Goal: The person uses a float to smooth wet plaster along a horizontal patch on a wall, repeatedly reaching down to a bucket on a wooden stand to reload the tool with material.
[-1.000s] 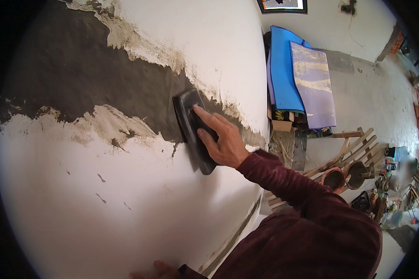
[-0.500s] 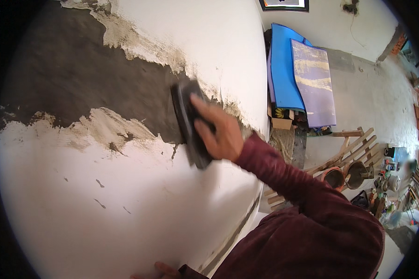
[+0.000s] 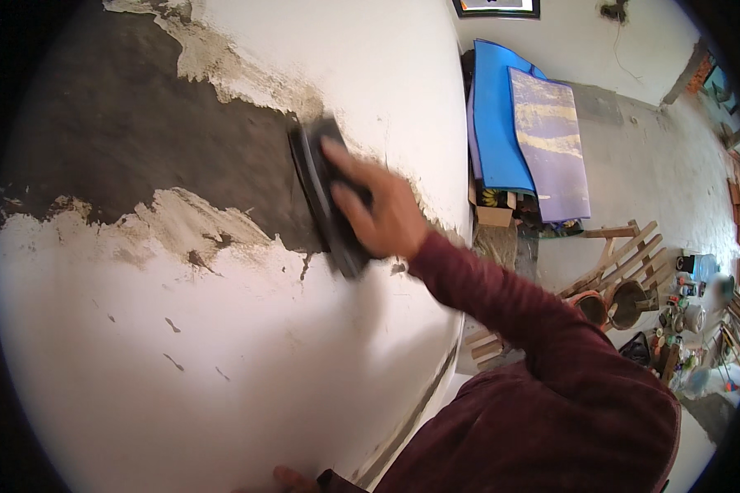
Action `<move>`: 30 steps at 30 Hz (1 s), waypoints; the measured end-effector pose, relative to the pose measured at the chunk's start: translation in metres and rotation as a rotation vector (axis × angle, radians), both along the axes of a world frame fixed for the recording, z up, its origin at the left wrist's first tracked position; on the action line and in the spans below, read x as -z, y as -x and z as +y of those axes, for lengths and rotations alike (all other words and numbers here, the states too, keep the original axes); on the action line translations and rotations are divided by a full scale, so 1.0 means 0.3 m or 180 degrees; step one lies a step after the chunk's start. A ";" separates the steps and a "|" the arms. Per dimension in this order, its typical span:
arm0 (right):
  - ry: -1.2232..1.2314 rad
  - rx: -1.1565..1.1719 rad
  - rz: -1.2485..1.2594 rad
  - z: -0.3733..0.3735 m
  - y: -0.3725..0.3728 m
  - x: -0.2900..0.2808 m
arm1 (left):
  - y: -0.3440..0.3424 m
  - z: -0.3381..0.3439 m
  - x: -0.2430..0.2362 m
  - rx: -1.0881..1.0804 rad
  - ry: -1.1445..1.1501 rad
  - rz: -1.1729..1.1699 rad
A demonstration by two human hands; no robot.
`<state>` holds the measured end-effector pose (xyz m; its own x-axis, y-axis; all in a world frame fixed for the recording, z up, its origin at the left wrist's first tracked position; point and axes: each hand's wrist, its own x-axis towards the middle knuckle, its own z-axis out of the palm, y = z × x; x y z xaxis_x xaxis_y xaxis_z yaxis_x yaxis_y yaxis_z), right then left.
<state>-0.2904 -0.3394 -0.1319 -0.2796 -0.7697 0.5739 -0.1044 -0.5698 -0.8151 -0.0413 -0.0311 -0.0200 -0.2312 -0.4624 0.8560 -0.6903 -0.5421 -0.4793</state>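
Note:
My right hand (image 3: 380,209) presses a dark rectangular float (image 3: 319,191) flat against a white wall (image 3: 222,361). The float sits at the right end of a wide band of dark grey wet plaster (image 3: 131,135) with ragged pale edges. Its lower end is blurred. My arm wears a dark red sleeve (image 3: 510,304). Only the fingertips of my left hand (image 3: 292,479) show, at the bottom edge, resting against the wall; whether they hold anything is hidden.
Blue and purple mats (image 3: 522,135) lean against the far wall at upper right. Wooden slats (image 3: 621,255), round pots (image 3: 617,304) and several small containers (image 3: 686,316) lie on the grey floor at right. A cardboard box (image 3: 495,215) stands below the mats.
My right hand has slid the float upward along the wall, toward the top of the dark band. The left fingertips stay at the bottom edge.

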 end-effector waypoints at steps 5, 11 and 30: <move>-0.0011 0.0086 -0.0245 -0.032 0.003 -0.008 | 0.002 0.012 0.003 0.0032 0.0013 0.0071; -0.1351 -0.0242 -0.0258 0.058 -0.014 0.147 | 0.004 0.009 -0.002 0.0030 -0.0005 0.0152; -0.0155 -0.0240 0.0108 -0.063 0.056 -0.073 | 0.000 0.010 -0.009 0.0008 0.0016 0.0141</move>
